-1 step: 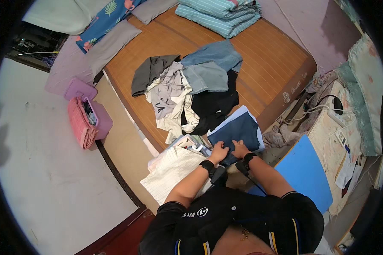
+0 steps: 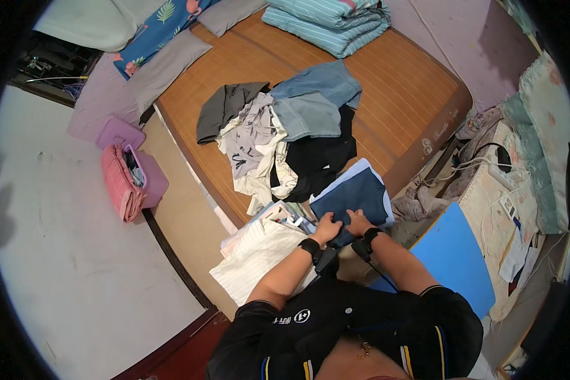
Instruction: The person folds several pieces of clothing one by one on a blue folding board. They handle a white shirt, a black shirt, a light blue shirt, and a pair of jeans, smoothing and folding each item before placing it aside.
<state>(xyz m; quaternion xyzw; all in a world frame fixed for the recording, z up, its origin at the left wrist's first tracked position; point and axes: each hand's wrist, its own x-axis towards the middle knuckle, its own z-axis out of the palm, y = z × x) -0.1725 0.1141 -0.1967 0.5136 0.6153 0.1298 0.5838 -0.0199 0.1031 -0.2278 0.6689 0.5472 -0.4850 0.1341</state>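
A dark blue folded garment (image 2: pixel 354 196) lies at the near edge of the bed, over a pale blue-white cloth (image 2: pixel 360 166) that shows along its far and right edges. My left hand (image 2: pixel 327 228) grips the garment's near left part with curled fingers. Close beside it, my right hand (image 2: pixel 359 223) bends its fingers into the same fabric. What is pinched beneath the fingertips is hidden. Left of my hands lies a cream striped cloth (image 2: pixel 259 256), next to several folded pieces (image 2: pixel 291 215). Beyond is a loose heap with black clothing (image 2: pixel 320 158), denim (image 2: pixel 307 114) and a grey-and-white printed garment (image 2: pixel 250 149).
The bed has a brown mat (image 2: pixel 399 95), with a folded turquoise striped quilt (image 2: pixel 329 28) at the far side. A purple bin (image 2: pixel 151 180) with a pink folded cloth (image 2: pixel 119 183) stands left. A blue board (image 2: pixel 453 259) and a cluttered table (image 2: pixel 487 190) are at the right.
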